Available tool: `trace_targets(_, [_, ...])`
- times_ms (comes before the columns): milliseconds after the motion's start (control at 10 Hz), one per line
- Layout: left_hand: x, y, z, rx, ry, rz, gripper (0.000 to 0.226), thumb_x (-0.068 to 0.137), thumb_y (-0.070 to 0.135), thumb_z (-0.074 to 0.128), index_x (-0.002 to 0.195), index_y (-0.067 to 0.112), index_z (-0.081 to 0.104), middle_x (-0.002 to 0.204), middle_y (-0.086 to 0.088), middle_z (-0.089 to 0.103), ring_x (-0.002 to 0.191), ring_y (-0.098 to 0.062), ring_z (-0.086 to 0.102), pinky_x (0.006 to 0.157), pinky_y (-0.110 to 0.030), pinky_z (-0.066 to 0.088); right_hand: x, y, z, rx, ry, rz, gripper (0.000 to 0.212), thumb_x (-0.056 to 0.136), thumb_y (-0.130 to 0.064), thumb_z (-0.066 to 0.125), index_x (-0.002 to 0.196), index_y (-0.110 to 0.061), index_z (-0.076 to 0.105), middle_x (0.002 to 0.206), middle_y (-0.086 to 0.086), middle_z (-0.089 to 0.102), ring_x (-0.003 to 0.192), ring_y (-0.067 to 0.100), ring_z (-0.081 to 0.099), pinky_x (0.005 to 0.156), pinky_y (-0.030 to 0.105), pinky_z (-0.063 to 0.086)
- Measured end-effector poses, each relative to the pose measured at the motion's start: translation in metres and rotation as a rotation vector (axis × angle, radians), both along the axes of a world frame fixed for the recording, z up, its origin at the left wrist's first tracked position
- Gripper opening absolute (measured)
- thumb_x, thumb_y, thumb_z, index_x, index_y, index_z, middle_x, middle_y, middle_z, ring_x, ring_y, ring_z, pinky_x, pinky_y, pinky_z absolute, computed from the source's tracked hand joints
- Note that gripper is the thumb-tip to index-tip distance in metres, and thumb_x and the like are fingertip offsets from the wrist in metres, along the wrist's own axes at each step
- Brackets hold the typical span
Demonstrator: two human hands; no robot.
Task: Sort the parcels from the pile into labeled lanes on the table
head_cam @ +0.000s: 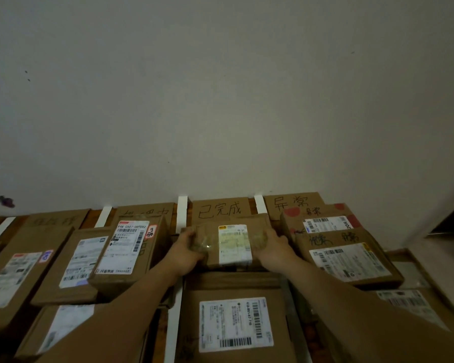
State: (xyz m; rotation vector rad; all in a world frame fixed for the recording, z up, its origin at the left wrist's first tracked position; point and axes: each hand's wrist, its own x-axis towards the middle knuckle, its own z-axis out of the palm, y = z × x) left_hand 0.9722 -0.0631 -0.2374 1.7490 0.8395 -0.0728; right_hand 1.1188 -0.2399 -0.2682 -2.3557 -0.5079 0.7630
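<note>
Both hands, left hand (188,248) and right hand (274,248), grip a small taped parcel (232,244) by its ends over the far middle lane. Set crooked, it could straddle the white divider strip (182,213).

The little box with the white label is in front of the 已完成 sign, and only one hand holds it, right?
Not one hand: the head view shows the left hand and the right hand both gripping the little box, one at each end. It is in front of the 已完成 sign.
</note>
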Motion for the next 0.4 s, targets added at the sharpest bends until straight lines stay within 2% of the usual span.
trace_targets(100, [-0.002,0.001,0.002,0.046,0.028,-0.026,0.069,0.088,0.006,0.059,0.144,0.028,0.025,0.135,-0.007,0.047,0.091,-0.011,0.056,0.061,-0.017,0.047,-0.001,-0.003,0.006,-0.028,-0.012,0.032,0.084,0.084,-0.049,0.063,0.151,-0.037,0.013,0.148,0.012,0.032,0.126,0.033,0.043,0.094,0.035,0.041])
trace_targets(200, [-0.007,0.002,0.005,0.080,0.122,-0.110,0.073,0.089,0.015,0.060,0.147,0.029,0.018,0.137,-0.008,0.046,0.096,-0.013,0.056,0.077,-0.023,0.050,-0.010,-0.006,0.020,-0.136,-0.003,0.128,0.076,0.092,-0.036,0.057,0.152,-0.034,0.010,0.153,0.015,0.021,0.129,0.037,0.041,0.102,0.041,0.040])
trace_targets(300, [-0.009,0.002,0.018,0.165,0.166,-0.193,0.066,0.086,0.029,0.064,0.142,0.032,0.030,0.137,-0.004,0.046,0.112,-0.019,0.055,0.091,-0.031,0.048,-0.012,-0.006,0.038,-0.186,-0.028,0.173,0.075,0.093,-0.041,0.056,0.153,-0.028,0.012,0.154,0.018,0.015,0.133,0.037,0.037,0.106,0.042,0.036])
trace_targets(400, [-0.008,-0.001,0.035,0.362,0.112,-0.230,0.046,0.087,0.034,0.061,0.130,0.027,0.047,0.132,0.005,0.050,0.117,-0.014,0.052,0.100,-0.033,0.042,-0.014,-0.004,0.063,-0.144,-0.110,0.164,0.065,0.092,-0.043,0.053,0.148,-0.020,0.028,0.149,0.016,0.029,0.130,0.034,0.041,0.101,0.038,0.038])
